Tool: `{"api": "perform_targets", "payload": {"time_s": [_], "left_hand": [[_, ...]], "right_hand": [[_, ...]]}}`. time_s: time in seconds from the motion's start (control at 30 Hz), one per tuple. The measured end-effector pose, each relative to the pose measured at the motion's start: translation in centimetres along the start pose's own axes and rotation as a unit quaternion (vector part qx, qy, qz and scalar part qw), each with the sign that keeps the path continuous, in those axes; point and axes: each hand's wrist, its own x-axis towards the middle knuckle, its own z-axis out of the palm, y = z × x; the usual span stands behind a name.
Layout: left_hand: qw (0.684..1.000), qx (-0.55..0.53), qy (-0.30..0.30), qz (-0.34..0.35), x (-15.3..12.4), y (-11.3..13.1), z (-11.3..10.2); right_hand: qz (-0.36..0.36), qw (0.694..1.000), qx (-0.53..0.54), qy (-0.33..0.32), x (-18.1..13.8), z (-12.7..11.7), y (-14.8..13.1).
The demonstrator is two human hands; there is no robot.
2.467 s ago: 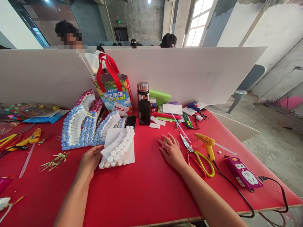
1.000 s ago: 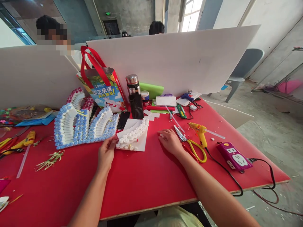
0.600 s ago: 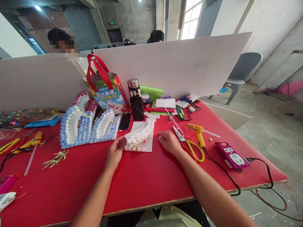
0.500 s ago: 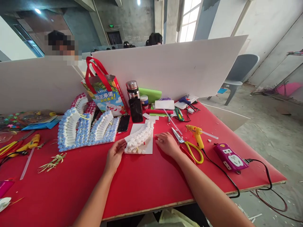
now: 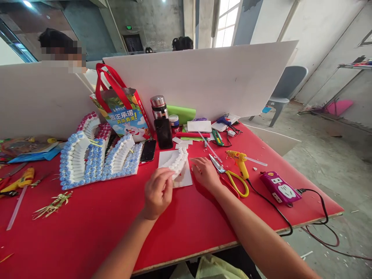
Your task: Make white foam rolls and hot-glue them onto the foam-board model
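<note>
rosettes point(image 5: 180, 157), small, white, paper-looking, curved row on white rectangular card point(image 5: 164, 156), mid red bench point(image 5: 101, 217), back from near edge. left hand point(image 5: 158, 193): fingers narrow over them, can't tell if gripping; squeezing could crush some. right hand point(image 5: 207, 174): fingers loosely spread beside pointed metal shears point(image 5: 222, 169); sliding outward risks a nick.

On the table point(image 5: 186, 228) the card point(image 5: 186, 178) lies just beyond the left hand point(image 5: 158, 192) and left of the right hand point(image 5: 206, 174), with the bag point(image 5: 128, 118) and flask point(image 5: 159, 106) behind it, and the scissors point(image 5: 222, 169), glue gun point(image 5: 241, 162) and power strip point(image 5: 280, 188) to the right
</note>
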Motion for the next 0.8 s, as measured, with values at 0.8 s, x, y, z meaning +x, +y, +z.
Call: {"api": "perform_targets", "payload": {"time_s": [0.8], "left_hand": [[0.961,0.023,-0.106,-0.255,-5.9,-3.6,0.3]], "right_hand": [[-0.014,0.992,-0.113,-0.051,-2.0,-0.2,-0.9]]}}
